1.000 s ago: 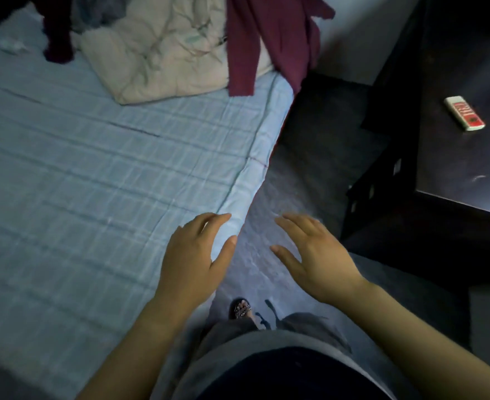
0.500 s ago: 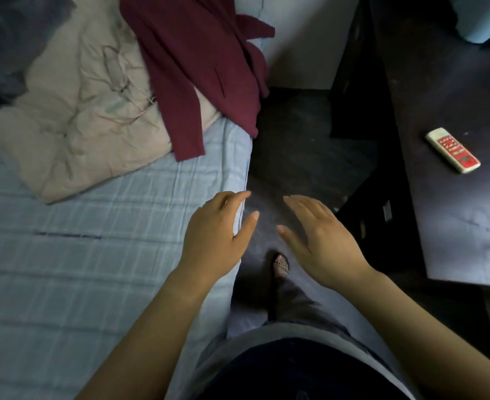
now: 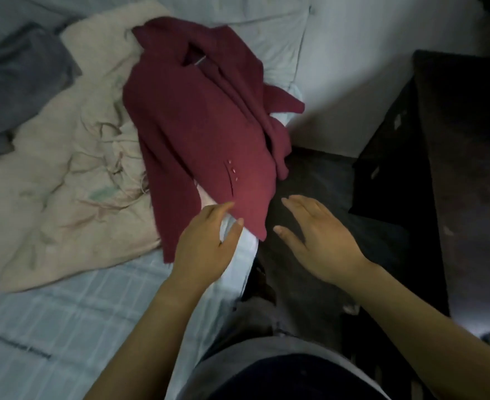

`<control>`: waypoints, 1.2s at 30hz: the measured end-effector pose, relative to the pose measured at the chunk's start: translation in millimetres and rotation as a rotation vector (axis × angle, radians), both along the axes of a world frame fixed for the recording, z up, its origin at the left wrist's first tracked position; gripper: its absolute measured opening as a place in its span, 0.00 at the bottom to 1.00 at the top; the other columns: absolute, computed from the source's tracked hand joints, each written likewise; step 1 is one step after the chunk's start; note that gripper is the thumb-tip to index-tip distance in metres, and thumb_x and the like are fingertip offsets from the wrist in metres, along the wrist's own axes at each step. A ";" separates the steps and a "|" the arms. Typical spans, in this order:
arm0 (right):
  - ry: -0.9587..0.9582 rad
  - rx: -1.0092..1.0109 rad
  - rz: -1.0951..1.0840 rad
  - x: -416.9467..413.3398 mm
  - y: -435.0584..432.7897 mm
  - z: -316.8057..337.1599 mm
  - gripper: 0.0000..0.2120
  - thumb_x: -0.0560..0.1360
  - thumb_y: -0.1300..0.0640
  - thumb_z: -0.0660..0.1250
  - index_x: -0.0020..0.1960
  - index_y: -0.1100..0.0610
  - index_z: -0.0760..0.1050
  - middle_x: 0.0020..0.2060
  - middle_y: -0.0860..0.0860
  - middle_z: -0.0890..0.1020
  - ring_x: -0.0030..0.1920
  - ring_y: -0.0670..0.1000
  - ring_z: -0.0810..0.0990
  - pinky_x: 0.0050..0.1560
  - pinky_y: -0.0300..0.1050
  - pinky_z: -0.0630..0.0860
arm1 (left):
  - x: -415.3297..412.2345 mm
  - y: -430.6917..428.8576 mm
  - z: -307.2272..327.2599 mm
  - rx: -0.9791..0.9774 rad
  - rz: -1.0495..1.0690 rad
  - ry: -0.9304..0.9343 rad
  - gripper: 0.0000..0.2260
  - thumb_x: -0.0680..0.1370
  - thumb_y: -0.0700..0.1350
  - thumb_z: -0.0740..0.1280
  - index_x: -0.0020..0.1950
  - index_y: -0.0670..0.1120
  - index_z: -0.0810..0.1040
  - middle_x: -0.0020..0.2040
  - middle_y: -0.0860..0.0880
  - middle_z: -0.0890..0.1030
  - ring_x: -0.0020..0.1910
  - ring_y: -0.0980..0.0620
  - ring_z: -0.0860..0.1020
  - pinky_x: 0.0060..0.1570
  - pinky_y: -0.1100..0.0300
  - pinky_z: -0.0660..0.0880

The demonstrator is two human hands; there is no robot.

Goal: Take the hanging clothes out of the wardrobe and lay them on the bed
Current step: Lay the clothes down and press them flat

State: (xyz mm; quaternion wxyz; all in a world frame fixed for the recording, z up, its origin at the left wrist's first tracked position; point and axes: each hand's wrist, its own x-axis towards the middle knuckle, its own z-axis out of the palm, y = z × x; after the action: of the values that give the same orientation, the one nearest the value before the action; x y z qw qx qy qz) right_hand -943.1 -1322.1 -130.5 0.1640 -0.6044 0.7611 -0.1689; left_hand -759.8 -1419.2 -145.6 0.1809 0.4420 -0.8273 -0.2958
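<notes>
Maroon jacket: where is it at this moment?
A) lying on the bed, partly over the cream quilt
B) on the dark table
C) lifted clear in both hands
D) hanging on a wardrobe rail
A: the maroon jacket lies on the bed, overlapping the cream quilt, while the left hand and right hand are open near its hem.

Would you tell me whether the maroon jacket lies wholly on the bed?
No: the maroon jacket lies mostly on the bed, but its hem and a sleeve hang over the edge.
</notes>
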 end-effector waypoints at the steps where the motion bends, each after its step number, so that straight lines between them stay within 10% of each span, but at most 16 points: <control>1: 0.014 -0.020 0.024 -13.3 -28.7 1.5 0.34 0.75 0.36 0.49 0.71 0.59 0.64 0.69 0.56 0.69 0.69 0.55 0.66 0.70 0.54 0.62 | -10.5 -25.0 -1.5 -0.003 0.019 0.005 0.25 0.75 0.61 0.54 0.66 0.48 0.72 0.61 0.48 0.76 0.59 0.49 0.74 0.57 0.54 0.71; 13: 0.091 -0.081 0.266 -126.9 -329.4 45.5 0.35 0.74 0.35 0.46 0.71 0.57 0.65 0.69 0.54 0.69 0.69 0.52 0.65 0.70 0.46 0.60 | -83.8 -313.0 23.0 -0.171 0.233 -0.022 0.25 0.75 0.61 0.54 0.64 0.49 0.74 0.60 0.48 0.77 0.58 0.47 0.76 0.58 0.47 0.73; 30: 0.001 -0.054 0.715 -191.1 -689.1 -13.2 0.27 0.79 0.45 0.56 0.74 0.55 0.59 0.72 0.58 0.62 0.70 0.59 0.62 0.70 0.52 0.62 | -107.0 -489.3 -16.4 -0.052 0.933 -0.408 0.24 0.76 0.58 0.55 0.67 0.47 0.70 0.65 0.42 0.72 0.63 0.39 0.71 0.61 0.38 0.68; 36: 0.066 0.047 0.846 -188.0 -720.0 -55.1 0.28 0.76 0.37 0.46 0.74 0.45 0.57 0.63 0.57 0.72 0.59 0.61 0.74 0.60 0.57 0.70 | -120.8 -480.6 -40.9 0.000 1.068 -0.484 0.27 0.76 0.61 0.49 0.58 0.44 0.76 0.45 0.42 0.81 0.43 0.39 0.79 0.43 0.49 0.73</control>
State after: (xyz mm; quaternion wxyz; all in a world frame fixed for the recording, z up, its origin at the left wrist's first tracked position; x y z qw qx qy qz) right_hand -1131.1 -2042.1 -185.6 0.2084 -0.8645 0.4546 -0.0499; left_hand -880.6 -1899.8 -186.5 0.1109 0.8526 -0.5077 -0.0546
